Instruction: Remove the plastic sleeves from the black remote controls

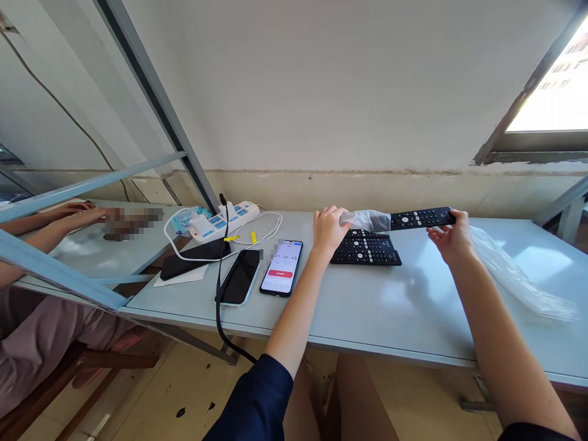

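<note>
A black remote control [420, 218] is held up sideways above the table, its left end inside a clear plastic sleeve [372, 221]. My left hand [329, 228] is closed on the sleeve's left end. The fingers of my right hand [448, 236] pinch the remote's bare right end. Below and left of the held remote, several black remotes [366, 251] lie side by side on the table, partly hidden by my left hand and the sleeve. Right of my right hand lies a pile of clear plastic sleeves [523, 282].
Left on the table [367, 318] are a lit phone [282, 268], a dark-screened phone [239, 277], a black object [195, 258] and a white power strip [225, 222] with cables. Beyond a metal frame [151, 79], another person's arms [68, 217] rest on a neighbouring table.
</note>
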